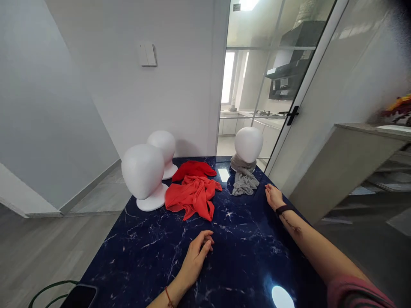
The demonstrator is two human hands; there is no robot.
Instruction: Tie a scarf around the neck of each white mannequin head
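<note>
My left hand [196,255] rests on the dark blue marble table [237,256], fingers loosely curled and apart, holding nothing. Just beyond its fingertips lies a crumpled red scarf [193,192]. My right hand [273,196] lies flat near the table's right edge, fingers stretched out and empty, a black band on the wrist. It is a short way right of a grey scarf [244,179] wrapped around the neck of a white mannequin head [248,144]. Two bare white mannequin heads [143,173] [163,148] stand at the far left of the table.
A dark phone [80,296] lies at the table's near left corner beside a green cable [48,291]. A glass sliding door [290,115] stands right of the table, with a grey counter [353,158] further right. A white wall rises behind the table.
</note>
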